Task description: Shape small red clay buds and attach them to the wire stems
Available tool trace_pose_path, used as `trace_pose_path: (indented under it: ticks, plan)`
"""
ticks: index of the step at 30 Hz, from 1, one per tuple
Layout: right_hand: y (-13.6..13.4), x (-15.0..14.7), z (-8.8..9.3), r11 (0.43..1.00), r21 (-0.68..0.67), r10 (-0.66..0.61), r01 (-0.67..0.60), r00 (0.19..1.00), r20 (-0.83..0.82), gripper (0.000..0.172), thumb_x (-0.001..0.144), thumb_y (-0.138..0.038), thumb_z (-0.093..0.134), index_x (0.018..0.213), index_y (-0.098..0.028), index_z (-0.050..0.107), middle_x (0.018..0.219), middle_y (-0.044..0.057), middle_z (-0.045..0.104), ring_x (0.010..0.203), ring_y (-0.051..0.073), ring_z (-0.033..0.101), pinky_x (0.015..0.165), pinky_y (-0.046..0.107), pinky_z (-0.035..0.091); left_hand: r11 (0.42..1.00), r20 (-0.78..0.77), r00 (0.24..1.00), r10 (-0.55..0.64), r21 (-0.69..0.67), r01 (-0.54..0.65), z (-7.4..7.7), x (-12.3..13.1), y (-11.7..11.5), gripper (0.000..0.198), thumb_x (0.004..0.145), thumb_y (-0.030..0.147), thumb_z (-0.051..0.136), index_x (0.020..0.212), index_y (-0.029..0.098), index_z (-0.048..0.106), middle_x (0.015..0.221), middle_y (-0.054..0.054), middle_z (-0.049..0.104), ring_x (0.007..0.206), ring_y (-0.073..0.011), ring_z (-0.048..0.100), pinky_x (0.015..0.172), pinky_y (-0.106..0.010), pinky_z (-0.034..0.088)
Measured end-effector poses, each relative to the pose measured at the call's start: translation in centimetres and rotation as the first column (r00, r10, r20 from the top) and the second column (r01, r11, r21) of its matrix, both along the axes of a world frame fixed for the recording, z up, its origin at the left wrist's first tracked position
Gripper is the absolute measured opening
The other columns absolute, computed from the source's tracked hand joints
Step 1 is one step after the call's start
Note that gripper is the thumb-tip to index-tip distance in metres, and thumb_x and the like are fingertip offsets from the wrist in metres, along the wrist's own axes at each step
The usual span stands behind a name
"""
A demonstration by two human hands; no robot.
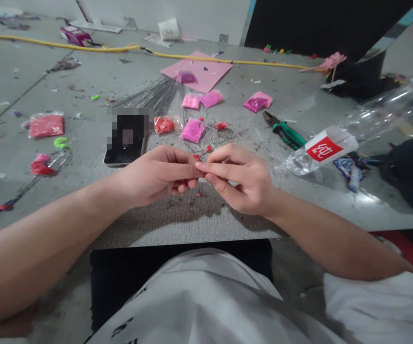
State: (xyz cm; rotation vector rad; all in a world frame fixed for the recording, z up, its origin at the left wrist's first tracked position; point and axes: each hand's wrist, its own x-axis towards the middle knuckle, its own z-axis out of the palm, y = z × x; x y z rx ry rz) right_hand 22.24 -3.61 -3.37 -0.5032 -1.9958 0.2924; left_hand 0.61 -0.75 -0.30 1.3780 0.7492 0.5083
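Both hands meet over the front of the table, fingertips touching. My left hand (163, 169) is closed in a pinch, its thumb against the fingers. My right hand (240, 177) is also pinched, thumb and forefinger at the left thumb's tip. Whatever lies between the fingertips is hidden or too small to name. A bit of red clay (196, 156) shows right at the fingertips; whether it is held or lies behind, I cannot tell. Just beyond are a red clay flower (222, 126) with thin wires, a pink clay packet (192, 131) and an opened bag of red clay (165, 124).
A phone (125, 141) lies left of the hands. Green-handled pliers (288, 134) and a tilted plastic bottle (321, 149) are at right. Thin wires (152, 98) fan out behind, near a pink sheet (210, 71). A yellow cable (106, 48) crosses the back.
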Motion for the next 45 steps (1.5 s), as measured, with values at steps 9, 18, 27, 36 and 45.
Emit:
trace_pose_path:
  ticks: [9,18,27,36,45]
  plan:
    - [0.2,-0.1,0.0,0.999,-0.05,-0.015,0.014,1.0,-0.019,0.019,0.094,-0.013,0.069,0.108,-0.022,0.079,0.095,0.007,0.073,0.082,0.015,0.07,0.074,0.034,0.061,0.97,-0.139,0.989,0.044,0.241,-0.009,0.4,0.0,-0.2,0.016,0.086,0.016,0.069,0.07,0.018,0.071,0.061,0.0,0.068,0.051,-0.0091,0.06,0.044,-0.018,0.046]
    - [0.2,0.1,0.2,0.894,-0.446,0.005,-0.045,0.996,-0.09,0.009,0.09,-0.025,0.08,0.096,-0.019,0.077,0.091,0.003,0.074,0.079,0.012,0.069,0.062,0.024,0.055,0.781,-0.217,0.961,0.169,0.625,0.004,0.5,-0.1,-0.7,0.018,0.086,0.024,0.067,0.069,0.02,0.069,0.057,0.002,0.065,0.05,-0.0102,0.053,0.048,-0.024,0.038]
    - [0.3,-0.5,-0.1,0.454,-0.814,0.067,-0.362,0.925,-0.374,0.037,0.079,-0.039,0.09,0.094,-0.017,0.065,0.075,-0.004,0.069,0.063,0.008,0.067,0.052,0.018,0.051,0.475,-0.174,0.956,0.237,0.879,0.042,0.3,-0.4,-1.0,0.018,0.092,0.029,0.065,0.075,0.024,0.067,0.063,0.0,0.069,0.052,-0.0122,0.053,0.053,-0.031,0.039]
    - [1.0,-0.8,-0.9,0.485,-0.719,0.161,-0.497,0.859,-0.486,0.033,0.082,-0.038,0.088,0.092,-0.017,0.064,0.071,-0.006,0.066,0.058,0.006,0.063,0.053,0.018,0.052,0.518,-0.163,0.972,0.171,0.854,0.052,0.9,-0.6,-0.8,0.013,0.092,0.03,0.068,0.08,0.027,0.069,0.069,0.0,0.071,0.057,-0.0143,0.058,0.058,-0.032,0.044]
    - [0.6,-0.2,0.2,0.609,-0.754,-0.119,-0.247,0.911,-0.395,0.031,0.087,-0.046,0.082,0.082,-0.019,0.068,0.064,-0.005,0.065,0.055,0.006,0.057,0.052,0.02,0.048,0.45,-0.4,0.898,-0.182,0.778,0.438,1.3,-1.7,1.4,0.012,0.093,0.026,0.07,0.1,0.019,0.078,0.078,-0.002,0.074,0.063,-0.0112,0.064,0.062,-0.023,0.046]
